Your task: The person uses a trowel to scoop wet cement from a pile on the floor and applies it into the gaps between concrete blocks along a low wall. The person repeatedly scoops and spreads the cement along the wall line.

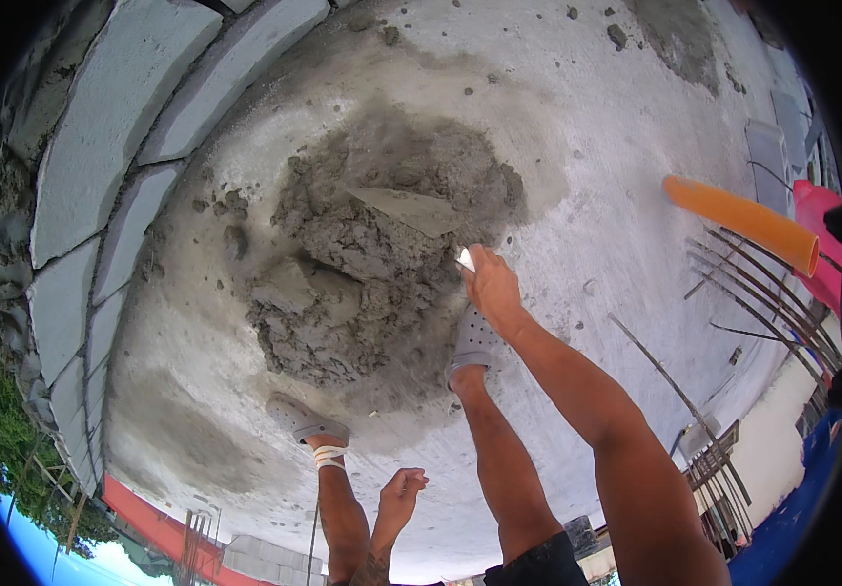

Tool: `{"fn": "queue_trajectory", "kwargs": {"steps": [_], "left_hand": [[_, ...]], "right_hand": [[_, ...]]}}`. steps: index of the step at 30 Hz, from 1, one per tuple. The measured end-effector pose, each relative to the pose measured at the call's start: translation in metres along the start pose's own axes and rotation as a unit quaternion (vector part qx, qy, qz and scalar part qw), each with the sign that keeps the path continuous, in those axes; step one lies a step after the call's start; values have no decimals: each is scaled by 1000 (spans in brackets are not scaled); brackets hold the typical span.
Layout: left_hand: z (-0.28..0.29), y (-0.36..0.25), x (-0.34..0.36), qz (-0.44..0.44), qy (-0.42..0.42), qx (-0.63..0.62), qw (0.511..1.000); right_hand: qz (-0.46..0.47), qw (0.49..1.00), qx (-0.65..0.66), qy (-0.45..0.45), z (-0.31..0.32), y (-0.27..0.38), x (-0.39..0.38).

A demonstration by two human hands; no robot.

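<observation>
A heap of wet grey mortar (323, 327) lies on the concrete floor in front of me. My right hand (491, 285) is closed around the white handle of a trowel (406, 210). The trowel's pointed blade, smeared with mortar, lies against the upper part of the heap. Down at the lower middle, my left hand (399, 495) hangs apart from the heap with its fingers curled in and nothing visible in them. My feet, in grey clogs (308, 418), stand at the near edge of the mortar.
A curved wall of grey blocks (113, 127) runs along the left. To the right lie an orange pipe (743, 220), a pink container (819, 244) and several steel rods (767, 298). Small mortar lumps (235, 242) dot the concrete floor (596, 195).
</observation>
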State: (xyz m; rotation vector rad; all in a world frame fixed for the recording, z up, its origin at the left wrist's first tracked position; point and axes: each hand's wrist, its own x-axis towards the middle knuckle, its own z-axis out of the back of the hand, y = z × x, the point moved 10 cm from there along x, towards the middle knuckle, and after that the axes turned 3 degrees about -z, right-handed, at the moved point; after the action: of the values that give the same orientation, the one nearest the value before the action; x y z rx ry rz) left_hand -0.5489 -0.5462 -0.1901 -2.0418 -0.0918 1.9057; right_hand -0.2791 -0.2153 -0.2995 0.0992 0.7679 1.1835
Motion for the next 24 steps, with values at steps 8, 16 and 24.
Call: {"fn": "queue_trajectory", "kwargs": {"steps": [8, 16, 24], "left_hand": [[26, -6, -9, -22, 14, 21, 999], [41, -34, -21, -14, 2, 9, 1000], [60, -2, -12, -15, -18, 4, 1000]], "right_hand": [[-184, 964, 168, 94, -24, -7, -18], [-243, 966, 69, 48, 28, -103, -78], [-92, 994, 2, 66, -43, -126, 26]]}}
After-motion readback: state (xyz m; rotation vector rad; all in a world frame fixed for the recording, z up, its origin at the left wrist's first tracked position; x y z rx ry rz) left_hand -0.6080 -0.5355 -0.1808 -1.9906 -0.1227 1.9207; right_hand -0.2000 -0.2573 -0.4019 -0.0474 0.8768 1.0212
